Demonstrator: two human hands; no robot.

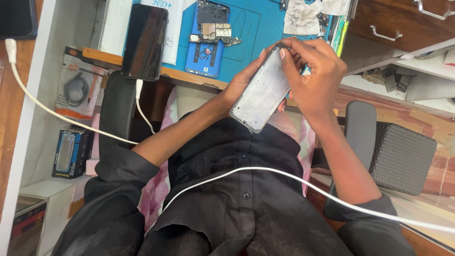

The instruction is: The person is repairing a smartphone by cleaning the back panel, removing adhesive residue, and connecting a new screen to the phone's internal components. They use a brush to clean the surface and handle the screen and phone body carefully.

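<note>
- Phone back cover (260,95), a grey-white slab speckled with dark residue, is held tilted above the person's lap, in front of the desk edge.
- Left hand (244,80) cradles the cover from below and along its left edge, fingers wrapped behind it, thumb side pressed to the rim.
- Right hand (315,78) curls over the cover's upper end, its fingertips (284,50) pinched together against the top corner; whether they hold a small tool there cannot be told.
- Black shirt (237,189) covers the person's torso below the cover, sleeves rolled up at both forearms.
- White cable (294,178) runs across the shirt from lower left to far right.
- Blue work mat (246,52) lies on the desk just beyond the hands.
- Opened phone (208,40) with its circuit boards exposed rests on the mat.
- Dark-screened phone (144,42) lies left of the mat, hanging over the desk edge, a white charging cord (142,109) plugged into its lower end.
- Grey chair armrest pad (403,156) sits well to the right.
</note>
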